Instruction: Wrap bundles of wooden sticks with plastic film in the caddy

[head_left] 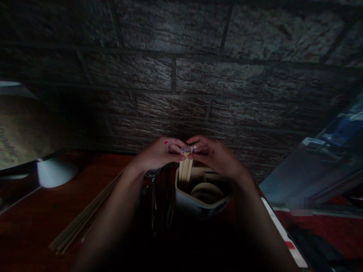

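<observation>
My left hand (161,153) and my right hand (214,155) meet in front of me with fingers closed around the top of a bundle of pale wooden chopsticks (185,170). Crinkled, shiny clear plastic (189,149) shows at the bundle's upper end, between my fingertips. Upright, the chopsticks reach down into the left part of a light-coloured, divided holder (178,190); their lower ends are hidden inside. A round, bowl-like piece (207,189) sits in the holder beside them. Dim light hides much of the detail.
More long chopsticks (85,217) lie on the dark wooden table (93,177) at left. A metal spoon (153,196) lies left of the holder. A white cone-shaped object (55,173) stands farther left, a white flat card (283,234) at right. Behind rises a brick wall (198,75).
</observation>
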`<control>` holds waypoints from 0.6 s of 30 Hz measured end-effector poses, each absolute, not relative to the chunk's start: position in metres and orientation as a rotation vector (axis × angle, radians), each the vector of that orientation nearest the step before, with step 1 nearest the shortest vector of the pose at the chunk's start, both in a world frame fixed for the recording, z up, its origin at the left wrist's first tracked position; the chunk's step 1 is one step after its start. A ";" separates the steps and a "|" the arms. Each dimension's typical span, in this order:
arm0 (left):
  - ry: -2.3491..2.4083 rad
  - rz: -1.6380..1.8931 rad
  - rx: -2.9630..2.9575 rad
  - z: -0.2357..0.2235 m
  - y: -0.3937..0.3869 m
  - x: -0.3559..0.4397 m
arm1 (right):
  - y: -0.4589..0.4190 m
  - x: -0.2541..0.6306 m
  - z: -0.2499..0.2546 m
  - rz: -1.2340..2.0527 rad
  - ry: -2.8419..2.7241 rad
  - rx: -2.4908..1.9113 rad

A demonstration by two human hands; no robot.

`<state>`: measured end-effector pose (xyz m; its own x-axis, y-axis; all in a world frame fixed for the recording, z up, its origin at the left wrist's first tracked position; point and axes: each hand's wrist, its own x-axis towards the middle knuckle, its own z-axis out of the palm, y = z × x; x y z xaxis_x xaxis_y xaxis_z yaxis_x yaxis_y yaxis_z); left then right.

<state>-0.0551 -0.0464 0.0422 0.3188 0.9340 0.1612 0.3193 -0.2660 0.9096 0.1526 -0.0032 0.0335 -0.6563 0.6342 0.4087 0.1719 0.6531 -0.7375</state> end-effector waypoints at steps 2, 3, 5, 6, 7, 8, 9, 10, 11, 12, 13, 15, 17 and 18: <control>1.129 0.936 1.776 0.043 -0.047 -0.055 | -0.002 0.153 0.033 0.863 -2.202 -0.619; 1.129 0.935 1.775 0.042 -0.047 -0.056 | -0.002 0.154 0.033 0.849 -2.208 -0.618; 1.126 0.934 1.761 0.042 -0.046 -0.056 | -0.002 0.154 0.034 0.816 -2.214 -0.619; 1.122 0.934 1.751 0.041 -0.045 -0.057 | -0.003 0.154 0.035 0.799 -2.211 -0.617; 1.115 0.936 1.742 0.040 -0.045 -0.057 | -0.004 0.154 0.036 0.784 -2.206 -0.613; 1.107 0.937 1.735 0.039 -0.044 -0.057 | -0.006 0.154 0.037 0.775 -2.203 -0.605; 1.099 0.941 1.730 0.038 -0.044 -0.058 | -0.007 0.154 0.039 0.769 -2.204 -0.595; 1.092 0.946 1.728 0.038 -0.043 -0.058 | -0.009 0.153 0.040 0.762 -2.207 -0.584; 1.088 0.947 1.729 0.038 -0.043 -0.058 | -0.011 0.153 0.041 0.753 -2.215 -0.575; 1.087 0.943 1.732 0.038 -0.044 -0.057 | -0.012 0.153 0.042 0.743 -2.225 -0.567; 1.085 0.939 1.735 0.038 -0.044 -0.057 | -0.013 0.153 0.043 0.734 -2.236 -0.560; 1.078 0.933 1.738 0.040 -0.045 -0.056 | -0.013 0.153 0.043 0.726 -2.251 -0.548; 1.067 0.933 1.736 0.040 -0.045 -0.056 | -0.011 0.153 0.042 0.735 -2.264 -0.547; 1.065 0.932 1.733 0.040 -0.045 -0.056 | -0.010 0.153 0.041 0.740 -2.270 -0.556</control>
